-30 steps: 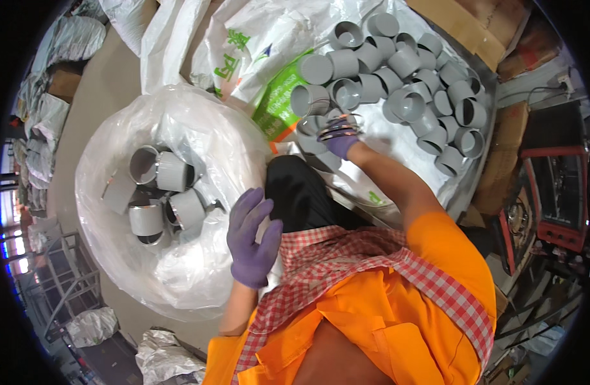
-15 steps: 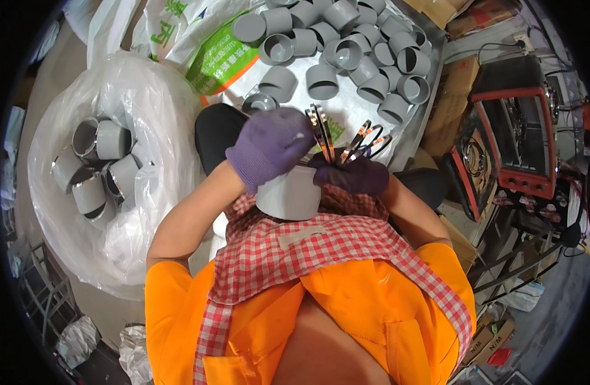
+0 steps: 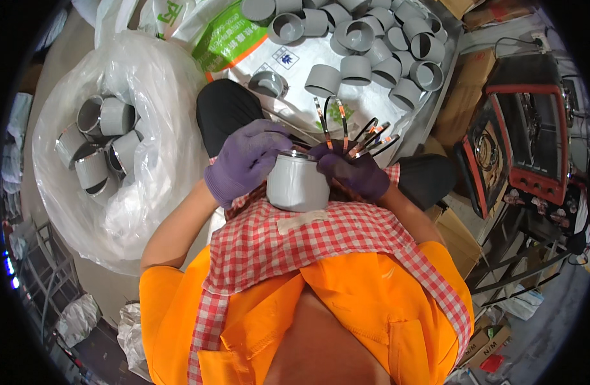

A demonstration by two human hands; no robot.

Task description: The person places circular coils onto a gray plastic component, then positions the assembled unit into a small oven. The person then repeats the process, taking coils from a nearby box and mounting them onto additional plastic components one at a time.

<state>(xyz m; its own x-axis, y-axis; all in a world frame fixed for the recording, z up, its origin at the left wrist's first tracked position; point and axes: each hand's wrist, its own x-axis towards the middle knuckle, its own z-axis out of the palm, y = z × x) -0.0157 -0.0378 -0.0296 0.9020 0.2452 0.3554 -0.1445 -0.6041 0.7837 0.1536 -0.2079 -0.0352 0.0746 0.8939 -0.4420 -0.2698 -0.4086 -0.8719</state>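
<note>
A grey plastic cup-shaped piece point(image 3: 299, 186) rests against my apron at lap height. My left hand point(image 3: 247, 157), in a purple glove, is closed at the left of its upper edge. A thin shiny metal ring point(image 3: 296, 154) lies along that edge, partly hidden by my fingers. My right hand point(image 3: 356, 172), in a darker-looking purple glove, closes around several loose shiny metal rings point(image 3: 372, 136) that fan upward from the fingers. Its fingertips touch the piece's right upper edge.
Many grey pieces point(image 3: 356, 69) lie heaped on a white printed sack point(image 3: 288, 61) ahead. On the left, a clear plastic bag point(image 3: 170, 109) holds several grey pieces with shiny bands point(image 3: 117, 117). A red-framed oven-like box point(image 3: 532, 141) with its door lowered and cardboard point(image 3: 465, 86) stand right.
My left hand has come down and left from above the grey piece to its edge, uncovering a shiny ring there. The right hand still holds the loose rings. The whole view has shifted slightly.
</note>
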